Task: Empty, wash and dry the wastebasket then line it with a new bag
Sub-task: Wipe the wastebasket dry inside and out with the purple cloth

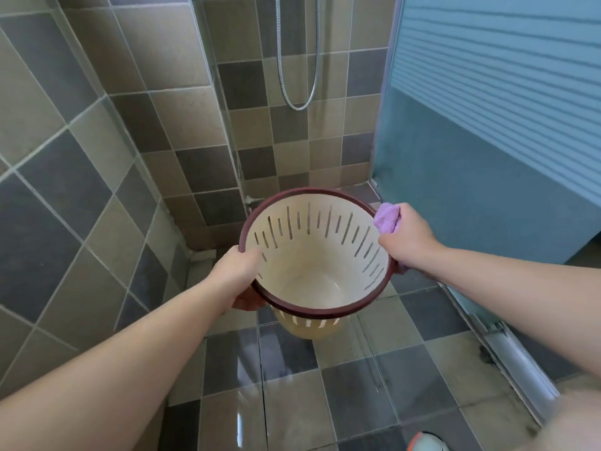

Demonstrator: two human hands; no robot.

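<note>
Left hand (239,271) gripping wastebasket (317,252) rim, right hand (408,237) clutching purple cloth (387,217), shower hose (297,60) behind

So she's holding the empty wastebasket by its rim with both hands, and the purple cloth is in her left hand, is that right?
Not quite: the head view shows the purple cloth in the right hand, pressed against the rim. The left hand grips the rim bare. The wastebasket is empty and held by both hands.

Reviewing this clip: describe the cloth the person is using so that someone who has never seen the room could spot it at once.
Start at the wastebasket, cream with slotted walls and a dark red rim, held up over the tiled shower floor. On its right rim the right hand grips a bunched cloth. It is the only lilac, soft thing there, against brown and grey tiles and the blue door.
</note>
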